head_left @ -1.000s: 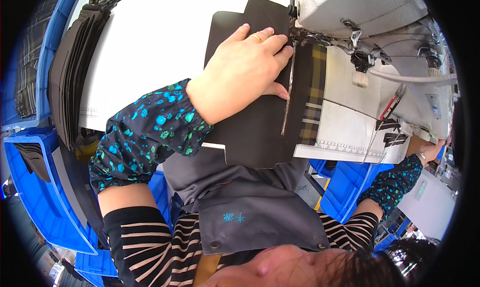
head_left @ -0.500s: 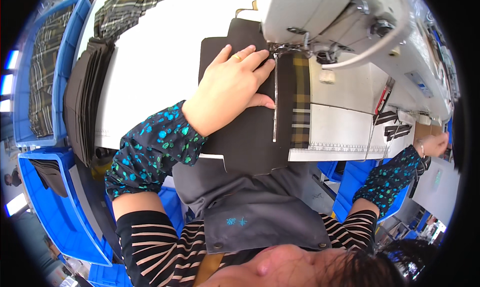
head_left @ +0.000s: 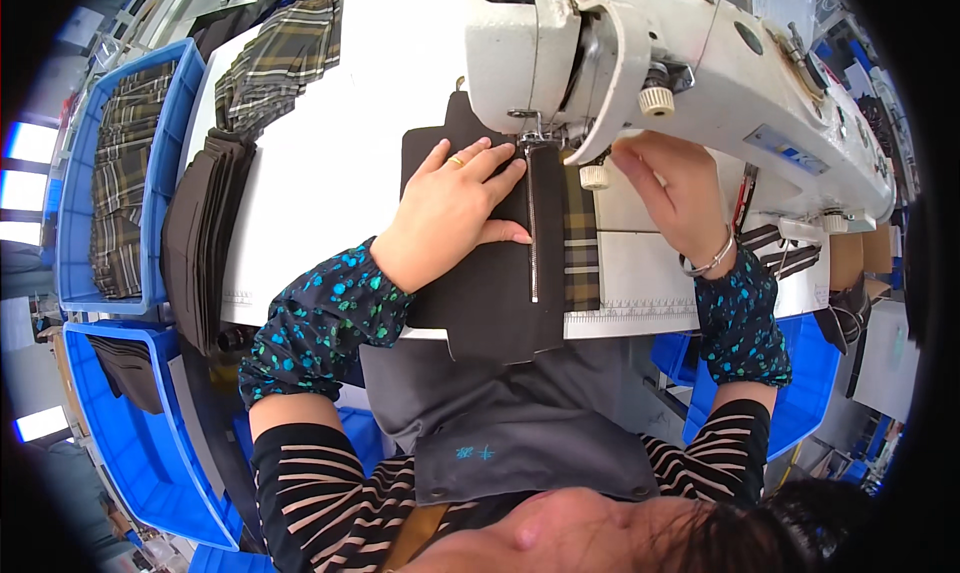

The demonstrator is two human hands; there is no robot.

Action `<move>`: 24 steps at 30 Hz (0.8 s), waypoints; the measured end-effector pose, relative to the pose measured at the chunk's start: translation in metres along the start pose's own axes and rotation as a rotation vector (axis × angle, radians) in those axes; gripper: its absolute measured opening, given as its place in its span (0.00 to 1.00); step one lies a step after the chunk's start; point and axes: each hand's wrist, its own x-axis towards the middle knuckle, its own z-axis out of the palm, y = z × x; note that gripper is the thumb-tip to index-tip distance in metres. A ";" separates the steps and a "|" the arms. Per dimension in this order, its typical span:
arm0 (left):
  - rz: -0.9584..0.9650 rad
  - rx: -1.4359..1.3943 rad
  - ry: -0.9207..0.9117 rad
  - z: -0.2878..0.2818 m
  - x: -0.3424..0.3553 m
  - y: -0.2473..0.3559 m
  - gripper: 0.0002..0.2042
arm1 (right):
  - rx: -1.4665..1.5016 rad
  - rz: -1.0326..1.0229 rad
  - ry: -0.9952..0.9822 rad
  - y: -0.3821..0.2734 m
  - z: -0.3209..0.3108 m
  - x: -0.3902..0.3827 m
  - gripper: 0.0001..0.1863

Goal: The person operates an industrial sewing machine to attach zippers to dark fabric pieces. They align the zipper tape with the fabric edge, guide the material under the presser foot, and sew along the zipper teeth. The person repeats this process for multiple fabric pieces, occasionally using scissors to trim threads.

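Note:
My left hand (head_left: pixel 440 218) lies open, pressing a dark brown fabric panel (head_left: pixel 470 303) on the white machine bed, its thumb beside a metal zipper (head_left: pixel 533 263). The panel's top sits at the presser foot (head_left: pixel 539 135) of a white sewing machine (head_left: pixel 780 123). A plaid strip (head_left: pixel 580 268) shows along the panel's right side. My right hand (head_left: pixel 675 198) is raised just right of the needle area, finger and thumb closed near the machine's knobs; its fingertips are partly hidden, so what they hold is unclear.
At left, stacked dark panels (head_left: pixel 200 243) and plaid pieces (head_left: pixel 280 53) lie on the white table (head_left: pixel 330 123). Blue crates (head_left: pixel 165 273) flank it, one with plaid fabric. A red-handled tool (head_left: pixel 744 193) and black strips (head_left: pixel 785 258) sit at right.
My right hand has moved from the far right edge inward and up to the machine head beside the needle. My left hand stays on the panel; the view has shifted.

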 end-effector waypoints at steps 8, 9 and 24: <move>0.004 0.018 -0.024 -0.002 0.001 0.002 0.37 | 0.104 0.170 0.205 0.017 0.026 -0.001 0.08; 0.004 0.019 -0.018 -0.001 0.001 0.001 0.37 | 0.103 0.179 0.205 0.016 0.027 -0.001 0.08; 0.008 0.002 0.017 -0.005 -0.002 0.007 0.36 | -0.259 -0.131 -0.099 -0.004 0.038 -0.016 0.20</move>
